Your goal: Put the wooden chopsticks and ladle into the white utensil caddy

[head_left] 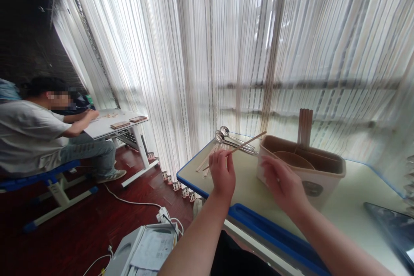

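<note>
My left hand (222, 171) is closed round a wooden chopstick (247, 141), which slants up to the right over the table. My right hand (284, 183), slightly blurred, hovers at the front left of a beige utensil holder (336, 168); its fingers are loosely bent and apart, and nothing shows in them. Several chopsticks (305, 127) stand upright at the holder's back. More loose chopsticks (204, 163) lie on the table left of and behind my left hand. Beyond them rest two metal ladles, a perforated one (224, 130) and another (220, 137), handles pointing toward the holder.
The cream table (246, 181) has a blue edge. A dark tablet-like device (393, 224) lies at right. A sheer curtain (200, 73) hangs behind. To the left, a person (32, 133) sits at a white table (106, 123). A grey cabinet (129, 252) and cables stand below.
</note>
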`<state>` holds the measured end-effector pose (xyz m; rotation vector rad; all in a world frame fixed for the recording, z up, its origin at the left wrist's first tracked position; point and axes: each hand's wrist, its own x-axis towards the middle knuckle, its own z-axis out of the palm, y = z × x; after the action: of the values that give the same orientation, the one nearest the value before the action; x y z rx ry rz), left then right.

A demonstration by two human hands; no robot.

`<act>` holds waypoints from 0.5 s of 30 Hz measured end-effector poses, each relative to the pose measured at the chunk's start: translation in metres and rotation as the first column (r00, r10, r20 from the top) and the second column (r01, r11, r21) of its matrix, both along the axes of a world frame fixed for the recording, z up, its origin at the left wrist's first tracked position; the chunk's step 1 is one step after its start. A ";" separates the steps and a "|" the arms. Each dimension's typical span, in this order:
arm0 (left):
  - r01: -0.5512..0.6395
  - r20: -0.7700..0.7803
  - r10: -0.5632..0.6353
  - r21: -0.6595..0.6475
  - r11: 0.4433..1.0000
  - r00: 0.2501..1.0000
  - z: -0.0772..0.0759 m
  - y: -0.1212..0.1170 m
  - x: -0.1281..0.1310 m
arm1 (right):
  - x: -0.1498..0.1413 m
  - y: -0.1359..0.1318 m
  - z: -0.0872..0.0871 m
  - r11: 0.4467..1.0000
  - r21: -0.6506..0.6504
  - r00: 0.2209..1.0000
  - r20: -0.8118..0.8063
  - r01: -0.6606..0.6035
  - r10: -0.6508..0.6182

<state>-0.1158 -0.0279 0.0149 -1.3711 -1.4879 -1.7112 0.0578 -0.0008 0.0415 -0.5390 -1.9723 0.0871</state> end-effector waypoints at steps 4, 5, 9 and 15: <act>-0.060 -0.009 0.059 -0.052 0.997 0.998 0.000 0.001 -0.001 | -0.001 0.000 -0.001 0.993 -0.114 0.993 -0.107 0.038 -0.050; -0.058 -0.027 0.057 -0.062 0.996 0.998 0.000 0.000 0.000 | -0.002 -0.001 0.000 0.984 -0.176 0.993 -0.114 0.014 -0.034; -0.039 -0.153 0.032 -0.047 0.998 0.988 0.000 -0.004 0.009 | -0.012 -0.006 0.002 0.898 -0.399 0.975 -0.187 -0.187 0.120; -0.061 -0.384 0.027 -0.078 0.995 0.923 -0.001 -0.003 0.017 | -0.016 -0.008 -0.001 0.883 -0.380 0.934 -0.322 -0.275 0.152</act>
<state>-0.0986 -0.0314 0.0135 -1.5965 -1.3686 -1.2673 0.0415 -0.0089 0.0406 -0.5430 -1.7233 0.7090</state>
